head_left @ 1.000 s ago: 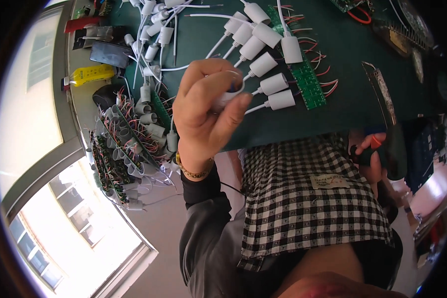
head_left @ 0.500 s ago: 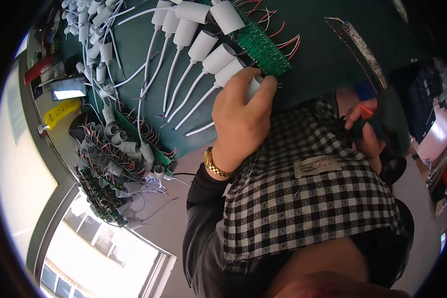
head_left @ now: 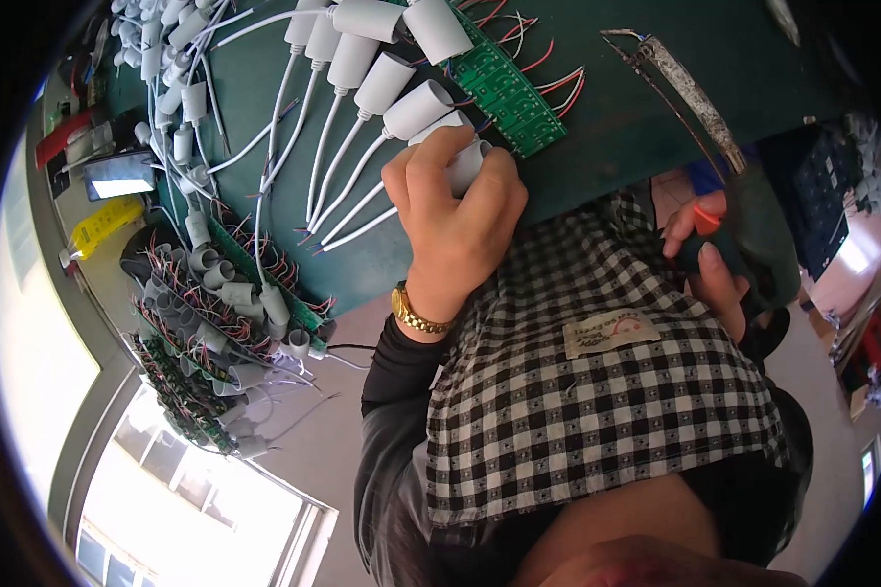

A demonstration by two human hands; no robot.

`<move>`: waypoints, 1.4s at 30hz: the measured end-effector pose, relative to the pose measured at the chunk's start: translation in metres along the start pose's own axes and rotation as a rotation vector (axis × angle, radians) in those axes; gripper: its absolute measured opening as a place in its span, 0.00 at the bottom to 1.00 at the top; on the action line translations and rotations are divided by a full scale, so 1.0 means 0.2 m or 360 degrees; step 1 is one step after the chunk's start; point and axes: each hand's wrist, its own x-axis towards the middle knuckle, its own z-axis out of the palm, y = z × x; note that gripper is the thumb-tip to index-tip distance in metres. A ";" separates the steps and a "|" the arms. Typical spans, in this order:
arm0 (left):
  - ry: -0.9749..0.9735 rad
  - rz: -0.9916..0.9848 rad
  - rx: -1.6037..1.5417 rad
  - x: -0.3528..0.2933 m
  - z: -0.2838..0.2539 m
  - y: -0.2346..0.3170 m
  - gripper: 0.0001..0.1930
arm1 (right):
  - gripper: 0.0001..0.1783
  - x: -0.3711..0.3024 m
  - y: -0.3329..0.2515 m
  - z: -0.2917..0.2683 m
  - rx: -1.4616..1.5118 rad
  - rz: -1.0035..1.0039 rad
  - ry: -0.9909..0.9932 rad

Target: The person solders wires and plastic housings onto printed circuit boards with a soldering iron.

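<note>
My left hand (head_left: pixel 455 201), with a gold watch at the wrist, is closed around a short white plastic cylinder (head_left: pixel 468 168) with its round opening showing. It sits at the near end of a row of similar white cylinders (head_left: pixel 416 110) with white cables, beside a green circuit board (head_left: pixel 509 93) with red, white and black wires. Off to the right, below the table edge, the fingers of my right hand (head_left: pixel 719 279) are closed on a dark-handled tool (head_left: pixel 707 217) with an orange part. Its working end cannot be made out.
A crusted, whitish rod (head_left: pixel 690 93) with a thin dark strip lies on the green table (head_left: pixel 597 147). At the left are piled cylinders with cables (head_left: pixel 181 98), wired boards (head_left: pixel 215 333), a lit phone (head_left: pixel 119 178) and a yellow bottle (head_left: pixel 103 230).
The whole view has shifted slightly, so most things sit a little further left. My left hand has lowered slightly toward the row and still grips the cylinder; my right hand keeps its tool.
</note>
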 end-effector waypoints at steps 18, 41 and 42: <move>-0.0038 -0.0300 -0.0025 0.10 0.03 0.00 0.05 | 0.15 -0.11 0.06 -0.17 -0.0102 0.1020 -0.0242; -0.0059 -0.0310 0.0044 0.09 0.08 0.03 0.06 | 0.14 -0.02 -0.12 -0.03 -0.0992 0.0970 -0.0161; -0.0055 -0.0306 0.0037 0.09 0.08 0.03 0.06 | 0.14 0.01 -0.18 0.00 -0.0140 0.1470 0.0178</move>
